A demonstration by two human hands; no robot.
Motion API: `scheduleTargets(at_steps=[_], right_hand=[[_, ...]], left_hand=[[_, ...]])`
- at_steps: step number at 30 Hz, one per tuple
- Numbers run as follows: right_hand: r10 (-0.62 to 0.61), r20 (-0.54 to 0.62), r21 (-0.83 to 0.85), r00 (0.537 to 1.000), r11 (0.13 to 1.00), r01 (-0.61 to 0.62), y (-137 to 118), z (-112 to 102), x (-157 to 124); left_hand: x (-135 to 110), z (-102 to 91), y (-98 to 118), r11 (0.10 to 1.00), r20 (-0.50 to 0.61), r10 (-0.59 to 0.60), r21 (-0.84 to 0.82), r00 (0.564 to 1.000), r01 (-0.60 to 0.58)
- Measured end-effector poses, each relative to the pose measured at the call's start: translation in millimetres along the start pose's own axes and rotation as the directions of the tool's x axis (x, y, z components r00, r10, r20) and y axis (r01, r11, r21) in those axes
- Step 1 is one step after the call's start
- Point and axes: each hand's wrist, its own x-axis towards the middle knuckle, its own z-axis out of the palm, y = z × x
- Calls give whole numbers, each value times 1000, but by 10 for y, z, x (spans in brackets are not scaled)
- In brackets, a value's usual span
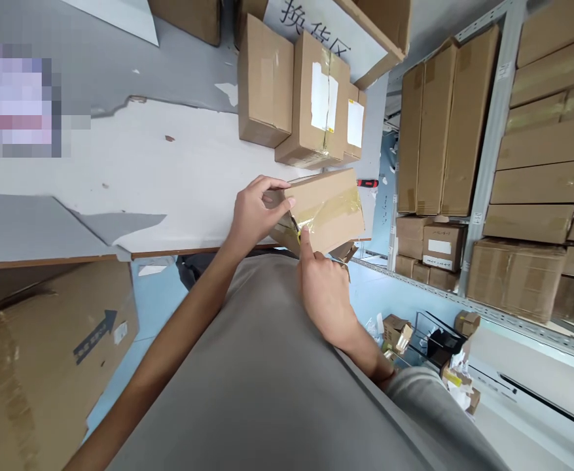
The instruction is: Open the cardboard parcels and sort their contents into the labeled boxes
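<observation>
White paper sign [328, 55] reads 换货区 on the far side; a brown taped cardboard box [333, 199] sits between two hands.
At the white tabletop's [183, 170] near edge, the left hand [260, 204] pinches the box's left end; the right hand [326, 291] is curled, index finger extended to a slim dark-and-yellow tool [295, 226], whether gripped I cannot tell. Three upright brown cartons [267, 82] block the space just beyond, two bearing white labels [324, 98], illegible. A red-and-black handle [368, 184] lies right.

Brown cartons [431, 140] on grey metal shelving [491, 144]
</observation>
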Motion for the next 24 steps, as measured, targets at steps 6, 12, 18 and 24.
scheduleTargets(at_steps=[6,12,18,24], right_hand=[[65,43,-28,997,998,-64,-90,-92,-30],[51,31,-31,998,998,-50,-70,-2,0],[56,56,-42,997,998,-54,-24,33,45],[65,133,-27,989,998,-62,90,173,-25]], left_hand=[[-18,5,34,999,24,-7,45,1000,6],[-38,2,16,998,41,9,64,999,-12],[-68,27,9,996,44,6,87,999,-10],[-53,20,48,996,26,-9,85,1000,7]])
